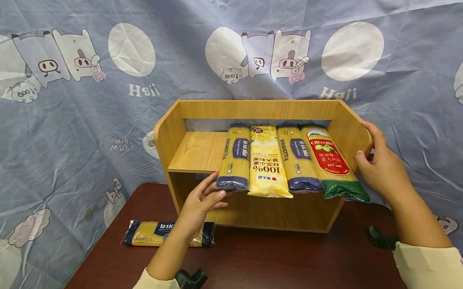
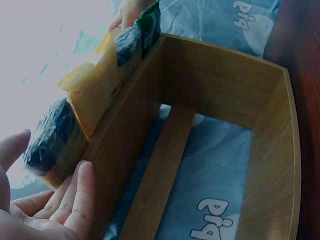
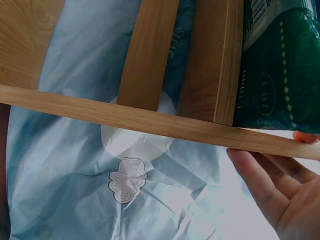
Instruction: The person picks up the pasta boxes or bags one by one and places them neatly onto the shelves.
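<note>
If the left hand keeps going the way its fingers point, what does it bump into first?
Probably the dark end of the leftmost spaghetti pack on the shelf; the left hand has its fingertips right at it. Depth is hard to judge.

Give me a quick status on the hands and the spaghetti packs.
Left hand open, fingertips at the leftmost pack. Right hand open against the rack side, by the green pack. Four packs on the shelf, one spare pack on the table. Nothing in the way.

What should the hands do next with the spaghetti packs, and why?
Probably the left hand should nudge the leftmost blue pack further back, since all four packs overhang the shelf edge. One more pack lies on the table, and there is bare shelf space at the left.
</note>
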### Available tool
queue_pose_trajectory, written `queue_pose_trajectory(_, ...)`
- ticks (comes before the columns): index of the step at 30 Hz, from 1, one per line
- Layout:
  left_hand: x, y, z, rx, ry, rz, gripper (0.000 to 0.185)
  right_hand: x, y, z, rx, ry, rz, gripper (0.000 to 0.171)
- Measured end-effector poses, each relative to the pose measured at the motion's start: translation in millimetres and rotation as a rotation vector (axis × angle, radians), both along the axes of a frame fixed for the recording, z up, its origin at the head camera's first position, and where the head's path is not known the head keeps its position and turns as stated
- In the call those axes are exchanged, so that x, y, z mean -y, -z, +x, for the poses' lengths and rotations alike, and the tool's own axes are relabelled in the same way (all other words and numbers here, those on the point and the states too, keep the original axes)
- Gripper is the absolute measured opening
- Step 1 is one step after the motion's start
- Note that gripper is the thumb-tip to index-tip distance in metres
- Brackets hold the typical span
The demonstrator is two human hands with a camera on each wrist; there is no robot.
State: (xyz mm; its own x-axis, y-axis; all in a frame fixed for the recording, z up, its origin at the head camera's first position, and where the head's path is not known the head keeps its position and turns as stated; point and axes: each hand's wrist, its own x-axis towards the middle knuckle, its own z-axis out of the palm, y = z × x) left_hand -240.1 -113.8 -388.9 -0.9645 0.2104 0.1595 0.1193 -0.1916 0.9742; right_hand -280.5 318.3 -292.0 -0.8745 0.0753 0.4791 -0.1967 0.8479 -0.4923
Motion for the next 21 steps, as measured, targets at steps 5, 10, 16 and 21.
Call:
queue_pose_trajectory(5,10.3,5.8,1.8,0.013,-0.024,-0.054,0.055,-0.8,0.3,0.2,-0.009,-0.001,0.001,0.072)
queue_pose_trajectory(10,23.1,15.0,3.0,0.000,-0.025,-0.097,0.046,-0.6,-0.1,-0.2,-0.012,0.002,0.007,0.073)
queue_pose_trajectory(16,40.6,24.6,4.9,0.004,-0.028,-0.158,0.041,-0.7,0.2,-0.6,-0.014,0.007,0.014,0.073)
queue_pose_trajectory(21,55.1,32.1,6.4,0.017,-0.037,-0.204,0.040,-0.8,0.4,-1.0,-0.013,0.009,0.017,0.074)
